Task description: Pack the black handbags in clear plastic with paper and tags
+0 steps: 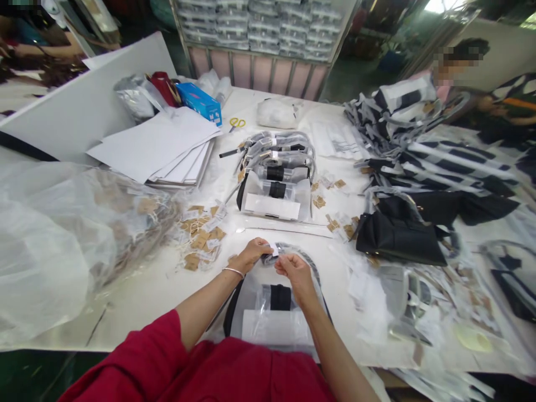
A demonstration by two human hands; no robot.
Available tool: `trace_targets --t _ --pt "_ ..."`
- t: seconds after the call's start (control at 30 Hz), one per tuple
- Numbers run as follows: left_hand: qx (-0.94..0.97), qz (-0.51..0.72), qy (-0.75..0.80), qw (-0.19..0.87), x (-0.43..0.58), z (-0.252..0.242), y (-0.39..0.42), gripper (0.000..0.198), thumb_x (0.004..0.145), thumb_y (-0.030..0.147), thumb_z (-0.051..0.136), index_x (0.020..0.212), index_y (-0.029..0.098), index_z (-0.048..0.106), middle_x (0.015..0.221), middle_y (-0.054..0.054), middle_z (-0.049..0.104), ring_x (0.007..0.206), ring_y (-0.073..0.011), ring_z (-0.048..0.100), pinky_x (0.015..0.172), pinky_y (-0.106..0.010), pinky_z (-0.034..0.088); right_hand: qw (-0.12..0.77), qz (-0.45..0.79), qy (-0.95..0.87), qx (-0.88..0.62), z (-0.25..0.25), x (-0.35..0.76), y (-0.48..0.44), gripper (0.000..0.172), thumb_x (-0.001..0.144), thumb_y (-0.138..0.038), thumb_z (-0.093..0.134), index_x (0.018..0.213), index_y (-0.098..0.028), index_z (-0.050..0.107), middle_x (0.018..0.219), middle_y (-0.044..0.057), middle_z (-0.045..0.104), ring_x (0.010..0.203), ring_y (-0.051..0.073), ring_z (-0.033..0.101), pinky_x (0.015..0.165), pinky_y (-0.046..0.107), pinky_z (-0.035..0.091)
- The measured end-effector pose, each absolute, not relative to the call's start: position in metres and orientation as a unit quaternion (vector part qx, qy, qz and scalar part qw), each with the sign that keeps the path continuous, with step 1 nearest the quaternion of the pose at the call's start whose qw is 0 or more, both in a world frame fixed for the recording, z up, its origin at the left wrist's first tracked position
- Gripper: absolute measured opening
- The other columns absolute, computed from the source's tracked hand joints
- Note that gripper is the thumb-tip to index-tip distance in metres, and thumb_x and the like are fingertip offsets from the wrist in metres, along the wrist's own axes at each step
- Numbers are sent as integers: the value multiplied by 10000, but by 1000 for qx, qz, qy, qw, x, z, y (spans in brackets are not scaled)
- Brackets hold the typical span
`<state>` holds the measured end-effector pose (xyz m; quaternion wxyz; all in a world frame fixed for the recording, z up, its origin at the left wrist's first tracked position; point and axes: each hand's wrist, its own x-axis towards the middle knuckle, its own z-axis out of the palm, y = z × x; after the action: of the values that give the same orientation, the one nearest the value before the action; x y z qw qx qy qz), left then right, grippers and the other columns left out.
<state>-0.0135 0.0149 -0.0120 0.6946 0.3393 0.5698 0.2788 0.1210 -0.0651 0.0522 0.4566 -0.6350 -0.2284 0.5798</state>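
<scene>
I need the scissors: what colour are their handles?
Yellow, in the head view: the scissors lie on the table past the paper stack.

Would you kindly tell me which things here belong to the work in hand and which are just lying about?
In hand: left hand and right hand pinching the white tag; wrapped bag beneath them; loose brown tags; stack of wrapped bags.
Lying about: white sheets; blue box; yellow scissors; black handbag; clear plastic sack.
</scene>
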Motion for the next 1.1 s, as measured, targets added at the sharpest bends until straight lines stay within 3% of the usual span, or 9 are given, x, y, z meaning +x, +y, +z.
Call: trace_targets --t 0.33,0.73,1.1 --pt "314 282 562 711 -15 -10 18 223 514 149 721 699 140 596 614 55 557 568 -89 477 583 -239 355 413 572 -190 -683 5 112 -50 399 560 -568 805 609 -210 634 611 5 673 606 171 627 636 308 528" --pt "285 295 554 724 -10 -18 21 224 516 140 745 692 142 607 624 46 567 584 -89 486 593 -232 366 428 610 -114 -658 11 110 -51 356 614 -509 814 671 -215 621 645 1 667 601 159 627 589 287 514" --pt "266 259 518 770 -14 -25 25 221 534 253 749 677 136 628 581 31 565 551 -91 464 546 -235 329 396 608 -173 -666 2 126 -48 405 518 -493 857 709 -184 678 699 47 720 686 216 672 717 378 558"
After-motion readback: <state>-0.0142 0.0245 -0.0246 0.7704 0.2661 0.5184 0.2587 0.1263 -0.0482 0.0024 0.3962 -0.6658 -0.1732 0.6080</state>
